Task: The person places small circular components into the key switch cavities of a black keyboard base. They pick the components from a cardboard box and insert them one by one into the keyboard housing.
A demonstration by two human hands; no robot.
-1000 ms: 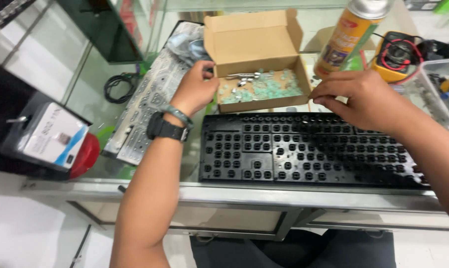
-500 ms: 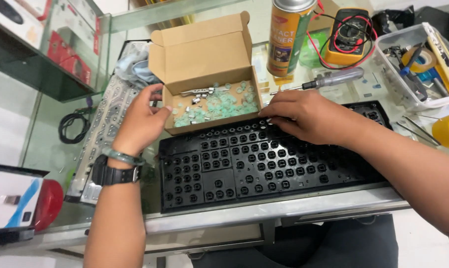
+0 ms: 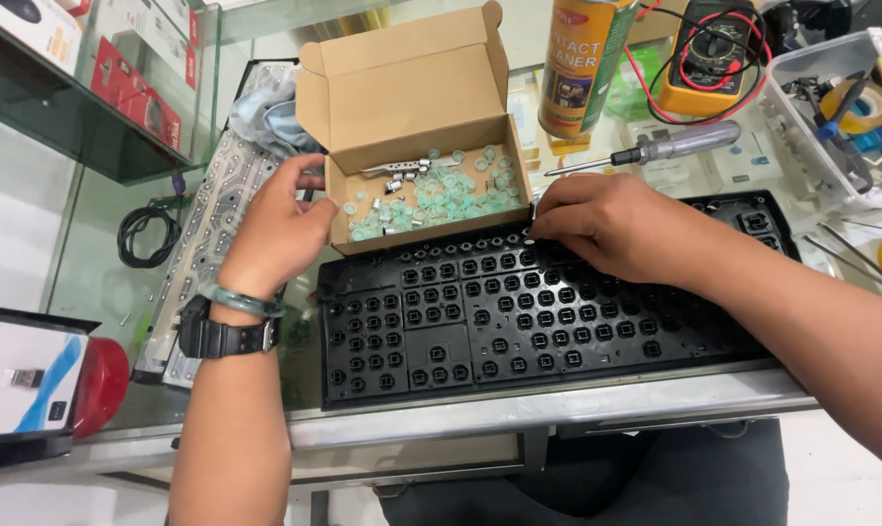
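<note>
- While the left hand (image 3: pixel 280 226) cupped the near-left corner of the cardboard box (image 3: pixel 412 127), its fingers lay curled loosely against the box wall, steadying it rather than clenching anything
- Just beyond those fingers, inside the box, lay a heap of small pale-green rubber domes (image 3: pixel 431 195) with a few metal clips (image 3: pixel 392 173) among them
- Each dome looked very light, soft and squashy, probably easy to flick away, so a gentle pinch at the rim with two fingertips seemed the way to take one
- Fingers of the right hand (image 3: pixel 616 226) were bunched and pressed down at the top edge of the black keyboard frame (image 3: pixel 519 321); whether a dome sat under the fingertips could not be told
- That frame lay flat under both hands, stiff plastic, light for its size, full of round sockets
- Beyond the right fingers lay a screwdriver (image 3: pixel 645 151), with a spray can (image 3: pixel 582 63) and an orange multimeter (image 3: pixel 709 58) further out; the screwdriver was near enough to be knocked
- To the right of them stood a clear tray of tools (image 3: pixel 830 117)
- Left of the left fingers lay a grey key membrane sheet (image 3: pixel 202 253) and a coiled black cable (image 3: pixel 147 234)
- Upright box flaps stood between the hands and the things behind
</note>
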